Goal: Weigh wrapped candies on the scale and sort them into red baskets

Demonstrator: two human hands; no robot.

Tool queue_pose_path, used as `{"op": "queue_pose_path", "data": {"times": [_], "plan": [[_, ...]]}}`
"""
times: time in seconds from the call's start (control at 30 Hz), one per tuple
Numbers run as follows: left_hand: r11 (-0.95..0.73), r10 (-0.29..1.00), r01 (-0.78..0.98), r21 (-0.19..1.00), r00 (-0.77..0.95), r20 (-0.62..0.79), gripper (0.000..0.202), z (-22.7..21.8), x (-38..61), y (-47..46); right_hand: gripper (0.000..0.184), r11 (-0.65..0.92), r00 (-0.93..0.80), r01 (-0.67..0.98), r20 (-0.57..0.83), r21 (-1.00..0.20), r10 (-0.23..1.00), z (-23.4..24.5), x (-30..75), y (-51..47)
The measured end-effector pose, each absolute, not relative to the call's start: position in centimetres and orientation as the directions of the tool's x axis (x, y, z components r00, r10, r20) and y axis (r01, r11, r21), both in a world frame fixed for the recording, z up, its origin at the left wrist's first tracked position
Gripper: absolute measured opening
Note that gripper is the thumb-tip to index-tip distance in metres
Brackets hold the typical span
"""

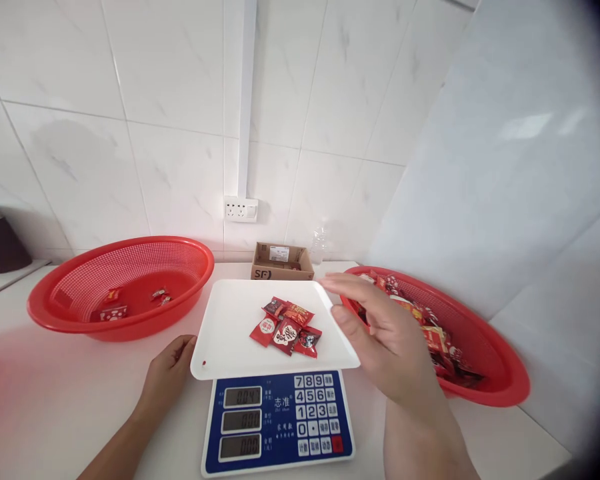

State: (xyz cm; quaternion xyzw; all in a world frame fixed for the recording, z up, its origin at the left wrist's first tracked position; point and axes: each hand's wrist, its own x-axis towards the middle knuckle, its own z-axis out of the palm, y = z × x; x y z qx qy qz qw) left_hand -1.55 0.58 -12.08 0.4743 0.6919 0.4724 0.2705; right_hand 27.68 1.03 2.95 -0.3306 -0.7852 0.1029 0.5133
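Observation:
Several red and dark wrapped candies (286, 328) lie in a loose cluster on the white tray (225, 320) of a weighing scale. Its blue panel (280, 427) has number keys and three displays; the top one seems to read 0.047. My right hand (385, 333) hovers over the tray's right edge, with its fingers stretched out, thumb apart and nothing visible in it. Close by the tray's left edge, my left hand (173, 363) rests on the table with curled fingers. No object shows in it, though its palm is hidden.
To the right, a red basket (500, 360) full of wrapped candies stands partly behind my right hand. Another red basket (180, 257) at left holds several candies. Behind the tray are a cardboard box (280, 270) and a clear plastic bottle (319, 245), near the tiled wall.

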Motion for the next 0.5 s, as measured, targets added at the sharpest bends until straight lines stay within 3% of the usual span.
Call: {"op": "queue_pose_path", "data": {"times": [0.13, 0.23, 0.5], "plan": [[0.126, 0.906, 0.382, 0.916, -0.420, 0.051, 0.040, -12.0, -1.5, 0.9, 0.032, 0.690, -0.525, 0.572, 0.449, -0.443, 0.723, 1.5, 27.3, 3.4], [0.138, 0.903, 0.367, 0.920, -0.428, 0.035, 0.041, -11.9, -1.4, 1.0, 0.035, 0.648, -0.597, 0.632, 0.265, -0.426, 0.757, 0.6, 26.9, 4.7], [0.195, 0.879, 0.276, 0.941, -0.476, -0.042, 0.041, -11.3, -0.9, 1.3, 0.022, 0.579, -0.612, 0.651, 0.111, -0.491, 0.783, -0.1, 27.8, 6.2]]}}
